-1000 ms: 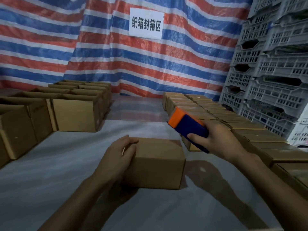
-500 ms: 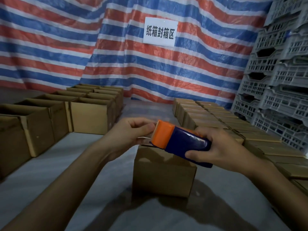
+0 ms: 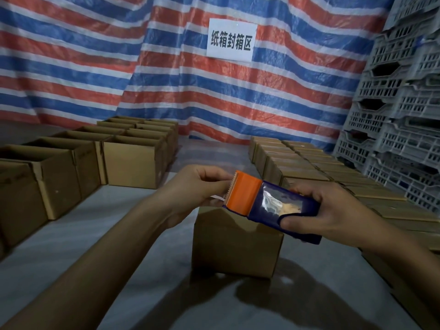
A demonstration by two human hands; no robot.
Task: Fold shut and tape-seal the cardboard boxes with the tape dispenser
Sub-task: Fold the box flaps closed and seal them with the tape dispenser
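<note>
The right hand [image 3: 333, 210] grips the blue body of the tape dispenser [image 3: 269, 201], fingers wrapped round it. The left hand [image 3: 197, 186] pinches the tape end [image 3: 217, 198] at the orange toothed edge. The dispenser is held just above the cardboard box [image 3: 235, 246], which stands on the worktop [image 3: 71, 246]. Open boxes [image 3: 131, 160] stand to the left.

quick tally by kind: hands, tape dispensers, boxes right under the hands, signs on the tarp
hands: 2 (left hand pinching tape end, right hand)
tape dispenser: 1
box under the hands: 1
sign on the tarp: 1
total: 5
</note>
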